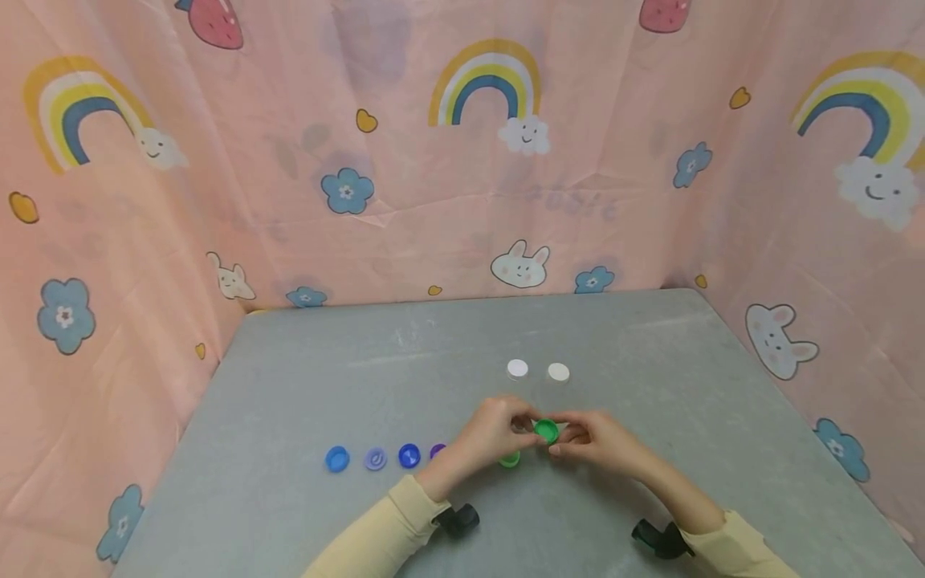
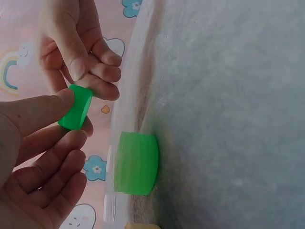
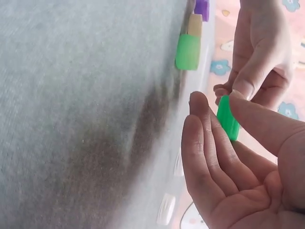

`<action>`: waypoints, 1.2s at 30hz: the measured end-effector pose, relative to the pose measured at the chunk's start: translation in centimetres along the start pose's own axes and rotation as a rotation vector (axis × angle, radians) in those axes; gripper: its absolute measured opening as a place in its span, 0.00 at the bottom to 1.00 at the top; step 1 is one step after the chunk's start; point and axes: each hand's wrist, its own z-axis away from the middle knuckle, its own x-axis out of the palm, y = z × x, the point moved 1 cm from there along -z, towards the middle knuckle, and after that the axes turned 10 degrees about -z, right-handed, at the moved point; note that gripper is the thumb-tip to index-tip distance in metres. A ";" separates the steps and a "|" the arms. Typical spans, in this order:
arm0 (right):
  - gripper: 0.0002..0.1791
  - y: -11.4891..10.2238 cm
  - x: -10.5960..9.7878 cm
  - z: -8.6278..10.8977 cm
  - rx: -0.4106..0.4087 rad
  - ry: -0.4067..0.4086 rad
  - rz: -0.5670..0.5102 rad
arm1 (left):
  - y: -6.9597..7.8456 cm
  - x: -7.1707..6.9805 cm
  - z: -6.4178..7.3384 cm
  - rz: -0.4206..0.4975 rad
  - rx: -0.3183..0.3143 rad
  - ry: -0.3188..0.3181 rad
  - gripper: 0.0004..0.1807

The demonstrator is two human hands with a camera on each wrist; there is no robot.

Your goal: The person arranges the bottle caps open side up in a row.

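Above the table, a green bottle cap (image 1: 547,431) is held between both hands, its hollow side facing the head camera. The left hand (image 1: 495,433) pinches it between thumb and index finger from the left. From the opposite side, the right hand (image 1: 603,441) holds the cap's edge with thumb and index finger, its other fingers loosely extended in the right wrist view. A lighter green cap (image 2: 136,163) rests on the table just below the hands, partly covered by the left hand in the head view.
Left of the hands, a row on the grey table (image 1: 289,377) has a light blue cap (image 1: 337,459), a lavender cap (image 1: 375,459), a dark blue cap (image 1: 409,456) and a purple cap (image 1: 438,451). A tan cap (image 3: 194,25) neighbours the lighter green one. Two white caps (image 1: 517,368) lie farther back.
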 end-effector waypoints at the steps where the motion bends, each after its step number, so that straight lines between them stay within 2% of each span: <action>1: 0.29 0.0 0.0 0.0 -0.003 0.002 0.012 | 0.0 0.0 0.0 0.013 -0.009 -0.005 0.11; 7: 0.25 0.3 0.4 -0.2 -0.016 0.019 0.035 | -0.1 0.0 0.0 0.026 -0.018 -0.023 0.11; 11: 0.23 0.4 0.6 -0.2 -0.054 0.038 0.052 | -0.2 0.2 0.0 0.015 -0.022 -0.049 0.11; 21: 0.22 1.2 0.7 -0.5 -0.086 0.093 0.171 | -0.4 0.7 0.1 -0.004 -0.018 -0.094 0.12; 36: 0.21 1.2 1.1 -1.0 -0.019 0.060 0.175 | -0.6 0.9 0.3 -0.109 0.026 -0.154 0.13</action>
